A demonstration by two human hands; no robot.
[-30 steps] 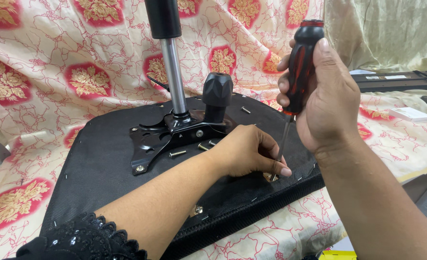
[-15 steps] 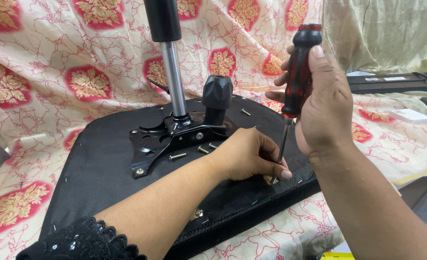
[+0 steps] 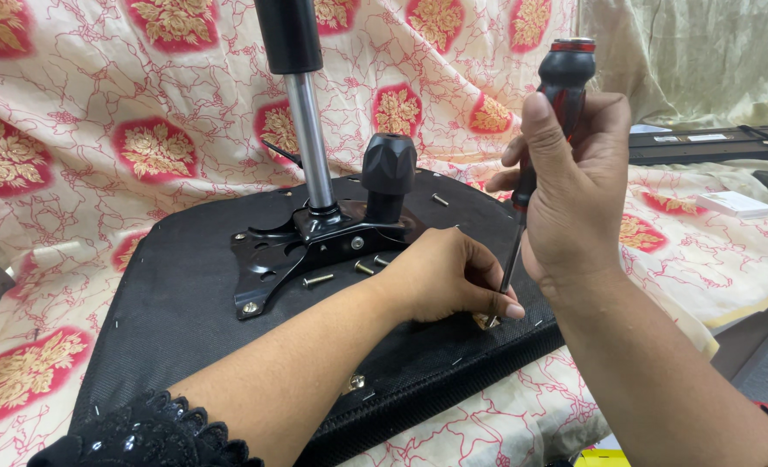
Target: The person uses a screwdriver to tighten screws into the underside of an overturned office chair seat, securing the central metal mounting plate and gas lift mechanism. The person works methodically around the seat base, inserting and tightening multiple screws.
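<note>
Head view: the black seat base [image 3: 185,320] lies upside down on a floral cloth [image 3: 72,104], its near-right edge close to both hands. The right hand [image 3: 574,207] grips a screwdriver [image 3: 539,147] upright; the tip meets a screw [image 3: 488,321] pinched by the left hand [image 3: 444,277]. Loose bolts [image 3: 317,280] lie beside the metal bracket [image 3: 314,246].

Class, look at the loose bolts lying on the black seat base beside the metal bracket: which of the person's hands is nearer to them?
Left. The left hand rests on the black fabric seat base just right of the loose metal bolts; the right hand is raised farther right, gripping the black-and-red-handled screwdriver.
</note>
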